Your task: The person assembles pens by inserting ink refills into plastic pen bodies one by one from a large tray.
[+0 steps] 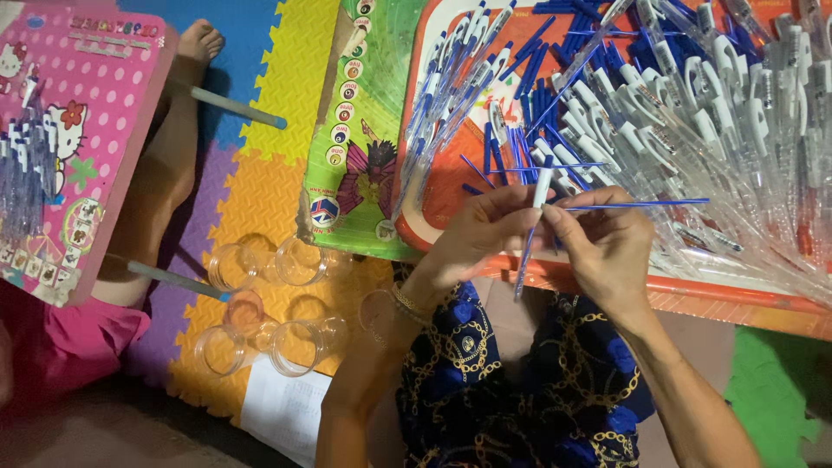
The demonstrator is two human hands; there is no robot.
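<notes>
Foam floor mat [260, 182], bright squares; orange bench [451, 186] heaped with pen parts. Left hand [485, 230] pinches a pen barrel [535, 221]; right hand [607, 247] grips a blue refill [637, 204] near the bench's front edge.

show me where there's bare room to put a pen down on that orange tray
The orange tray has one bare patch, at its near left, between the row of assembled pens and the loose blue refills. The right side is buried under clear pen barrels. The left hand and right hand crowd the near edge.
</notes>
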